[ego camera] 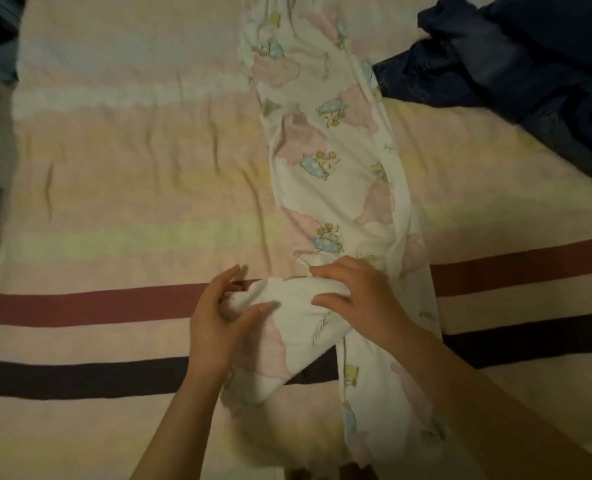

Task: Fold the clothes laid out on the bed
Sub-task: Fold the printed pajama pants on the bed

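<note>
I see the bed cover filling nearly the whole view, pale pink with faint pastel bands and two dark stripes, one maroon and one near-black, running across its near part. A dim strip of floor or furniture edges it on the left (too dark for me to tell which).

Along the middle-right of the cover lie the printed pyjama trousers, white with pink clouds and small blue-and-yellow figures, stretched lengthwise from the far edge down to the near one. Their near portion is bunched and partly turned over itself, crossing both stripes.

At the far right I make out a heap of dark blue denim, crumpled, its nearest edge touching the trousers' side.

My left hand is clamped on a folded corner of the trousers, thumb over the cloth and fingers curled under it. My right hand rests on the same bunched fabric just beside it, fingers bent and pressing down into the cloth, gathering it under the fingertips.
</note>
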Motion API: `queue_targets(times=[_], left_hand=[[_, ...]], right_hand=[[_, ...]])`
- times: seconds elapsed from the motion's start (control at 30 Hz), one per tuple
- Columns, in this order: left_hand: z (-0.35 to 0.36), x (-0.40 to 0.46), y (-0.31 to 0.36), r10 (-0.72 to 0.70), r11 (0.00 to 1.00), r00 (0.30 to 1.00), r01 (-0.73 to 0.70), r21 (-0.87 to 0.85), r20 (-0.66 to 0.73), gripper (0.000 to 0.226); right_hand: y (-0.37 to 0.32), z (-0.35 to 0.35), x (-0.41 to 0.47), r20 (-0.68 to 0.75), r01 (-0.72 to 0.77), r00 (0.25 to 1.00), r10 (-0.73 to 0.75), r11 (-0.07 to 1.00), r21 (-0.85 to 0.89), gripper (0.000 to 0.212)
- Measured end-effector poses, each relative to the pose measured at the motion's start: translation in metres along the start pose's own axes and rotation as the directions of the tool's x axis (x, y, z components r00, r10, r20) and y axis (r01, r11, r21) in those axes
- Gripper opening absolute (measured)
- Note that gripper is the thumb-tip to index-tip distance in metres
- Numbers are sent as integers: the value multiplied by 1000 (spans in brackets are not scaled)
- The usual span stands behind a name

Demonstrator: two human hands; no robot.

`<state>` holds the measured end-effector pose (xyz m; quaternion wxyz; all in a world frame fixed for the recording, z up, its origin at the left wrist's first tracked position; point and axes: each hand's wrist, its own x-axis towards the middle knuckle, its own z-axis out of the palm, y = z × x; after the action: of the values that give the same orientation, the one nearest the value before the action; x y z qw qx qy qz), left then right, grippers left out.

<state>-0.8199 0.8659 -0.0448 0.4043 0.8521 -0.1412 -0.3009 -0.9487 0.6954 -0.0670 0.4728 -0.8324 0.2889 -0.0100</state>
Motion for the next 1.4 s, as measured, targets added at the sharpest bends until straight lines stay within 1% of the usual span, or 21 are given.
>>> queue_targets(times=[0.1, 0.2, 0.27, 0.3, 0.37, 0.5, 0.57, 0.6, 0.67, 0.73, 0.83, 0.9, 0.93, 1.0, 1.1, 1.13, 1.2, 1.23, 1.3, 1.37, 1.4], left_hand=[[1, -2, -2, 0, 996, 999, 4, -93, 41, 43], [4, -14, 9, 9, 974, 995, 13, -228, 94, 31], [11, -29, 20, -10, 937, 983, 73, -341, 185, 26], [16, -38, 25, -20, 923, 970, 111, -367, 242, 25], [32, -59, 33, -10, 926, 940, 137, -351, 340, 23], [72, -99, 39, 6, 897, 890, 198, -397, 456, 20], [92, -114, 38, -16, 881, 877, 239, -407, 481, 18], [102, -119, 37, -37, 873, 872, 265, -408, 488, 16], [118, -123, 33, -93, 853, 875, 317, -416, 476, 16], [134, -127, 29, -160, 820, 874, 376, -431, 459, 17], [157, -133, 23, -253, 779, 856, 456, -429, 451, 21], [172, -142, 23, -277, 738, 821, 515, -436, 500, 29], [180, -149, 22, -283, 739, 808, 527, -420, 516, 36], [194, -160, 19, -302, 788, 817, 504, -353, 492, 48], [201, -167, 13, -289, 878, 857, 415, -239, 427, 55], [200, -167, 11, -271, 906, 865, 377, -192, 422, 57], [190, -166, 10, -225, 948, 874, 298, -111, 432, 60], [182, -165, 10, -202, 959, 874, 269, -93, 443, 63], [162, -162, 10, -140, 969, 889, 213, -124, 436, 63], [143, -153, 6, -28, 990, 950, 69, -120, 311, 55], [136, -147, 3, 32, 998, 974, -19, -60, 225, 50]], right_hand=[[-7, 7, -2, -13, -14, 1000, 14, 999, -38, 42], [-15, 4, -10, -62, -30, 998, 27, 998, -49, 32], [-14, -5, -20, -65, -38, 997, 32, 994, -100, 21], [-11, -12, -27, -58, -55, 997, 48, 990, -131, 18], [-1, -29, -44, -57, -100, 994, 93, 986, -135, 14], [24, -65, -90, -50, -188, 981, 188, 982, 10, 12], [34, -78, -108, -50, -211, 975, 215, 975, 61, 4], [40, -82, -117, -60, -210, 975, 213, 976, 60, 6], [50, -85, -127, -82, -198, 976, 201, 979, 43, 23], [62, -85, -135, -110, -200, 973, 203, 979, 39, 29], [81, -85, -140, -124, -226, 965, 229, 973, 40, 15], [93, -86, -144, -120, -260, 959, 258, 966, -5, 7], [97, -86, -147, -129, -282, 952, 278, 959, -18, 7], [102, -81, -154, -125, -317, 942, 310, 948, -40, 12], [105, -68, -163, -46, -328, 944, 325, 941, -77, 17], [104, -64, -164, -46, -334, 942, 332, 941, -47, 17], [101, -60, -165, -89, -340, 934, 346, 937, 76, 15], [99, -58, -164, -115, -343, 925, 361, 927, 154, 14], [91, -51, -163, -135, -356, 902, 410, 884, 305, 17], [84, -41, -160, -127, -377, 882, 454, 841, 388, 27], [82, -36, -159, -125, -390, 877, 464, 839, 379, 35]])
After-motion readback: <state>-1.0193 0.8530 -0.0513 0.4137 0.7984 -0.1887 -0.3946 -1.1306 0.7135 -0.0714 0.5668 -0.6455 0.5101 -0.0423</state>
